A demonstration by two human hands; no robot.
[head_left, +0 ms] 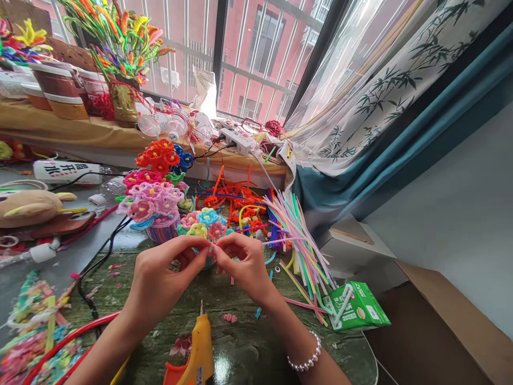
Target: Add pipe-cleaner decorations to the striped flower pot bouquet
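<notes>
My left hand [160, 272] and my right hand [248, 267] meet above the table, thumbs and forefingers pinched close together. Between the fingertips is a pale pipe cleaner, mostly hidden; a lilac length of pipe cleaner [282, 241] sticks out to the right behind my right hand. Just beyond the fingers stands a small bunch of pipe-cleaner flowers [208, 216] in blue, yellow and pink. Behind it to the left is a larger bunch of pink flowers [156, 200] in a striped pot [162, 230]. Below my hands lies a yellow glue gun [201, 342], nozzle pointing away.
A bundle of pastel pipe cleaners [298, 240] lies to the right, near a green packet [356, 306]. Orange pipe-cleaner pieces [236, 195] are heaped at the back. Black cables [86, 283] and a red cord [72, 342] run on the left. A power strip [238, 140] sits on the sill.
</notes>
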